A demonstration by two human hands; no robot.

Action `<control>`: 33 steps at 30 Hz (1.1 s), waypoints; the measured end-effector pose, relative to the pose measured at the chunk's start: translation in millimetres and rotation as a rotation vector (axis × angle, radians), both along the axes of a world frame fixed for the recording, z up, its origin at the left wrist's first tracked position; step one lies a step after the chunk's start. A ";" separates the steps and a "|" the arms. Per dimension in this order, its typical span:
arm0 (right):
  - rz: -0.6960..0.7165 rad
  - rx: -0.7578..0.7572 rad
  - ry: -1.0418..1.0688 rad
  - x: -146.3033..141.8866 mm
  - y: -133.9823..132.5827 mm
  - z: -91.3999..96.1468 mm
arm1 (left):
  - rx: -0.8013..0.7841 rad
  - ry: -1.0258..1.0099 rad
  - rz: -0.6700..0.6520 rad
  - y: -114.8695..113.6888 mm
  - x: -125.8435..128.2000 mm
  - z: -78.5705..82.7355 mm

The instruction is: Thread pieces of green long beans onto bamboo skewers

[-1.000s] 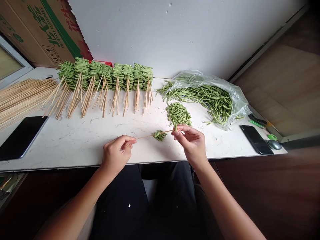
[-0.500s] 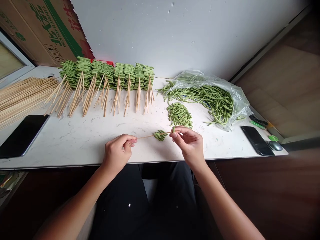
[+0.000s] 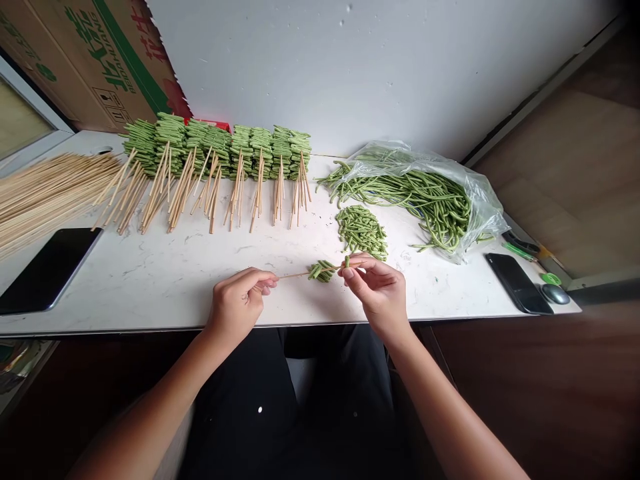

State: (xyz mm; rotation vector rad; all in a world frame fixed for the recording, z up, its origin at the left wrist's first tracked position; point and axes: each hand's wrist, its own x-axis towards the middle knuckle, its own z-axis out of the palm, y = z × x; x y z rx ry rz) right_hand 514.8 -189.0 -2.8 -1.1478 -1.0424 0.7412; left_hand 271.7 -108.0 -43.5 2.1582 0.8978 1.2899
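Observation:
My left hand (image 3: 241, 297) pinches one end of a thin wooden skewer (image 3: 294, 275), held roughly level above the table's front part. Several short cut green bean pieces (image 3: 321, 271) sit side by side on the skewer, close to my right hand. Between the thumb and fingers of my right hand (image 3: 376, 284) is one more green bean piece (image 3: 347, 262), at the skewer's other end; the fingers partly hide that tip. Just beyond my right hand lies a loose pile of cut bean pieces (image 3: 361, 230) on the white table (image 3: 165, 280).
Stacked bean skewers (image 3: 260, 150) line the back, handles toward me. Bare skewers (image 3: 45, 193) lie at the left above a dark phone (image 3: 50, 270). Long beans (image 3: 445, 207) spill from a clear bag (image 3: 483, 200). Another phone (image 3: 517, 281) and a mouse (image 3: 555, 294) lie right.
Both hands keep their grips almost unmoved. The whole view has shifted very slightly; no bean piece has visibly moved along the skewer.

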 end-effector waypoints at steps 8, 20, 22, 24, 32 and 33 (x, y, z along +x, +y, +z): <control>0.028 0.027 -0.057 -2.7 0.5 -3.1 | 0.036 -0.041 -0.008 -3.4 0.9 3.3; -0.055 -0.072 0.152 10.2 6.0 -6.1 | 0.184 -0.013 0.047 -0.6 1.9 4.0; -0.051 -0.077 0.151 9.9 5.9 -6.4 | 0.184 -0.006 0.041 -0.9 1.3 2.4; -0.053 -0.083 0.144 7.7 5.1 -5.5 | 0.172 -0.001 0.034 -1.3 0.7 0.2; -0.047 -0.068 0.068 -1.4 1.5 0.4 | 0.159 0.080 0.034 -1.8 -0.7 -5.3; -0.050 -0.066 0.058 -2.5 1.2 0.7 | 0.154 0.097 0.034 -1.7 -1.1 -5.8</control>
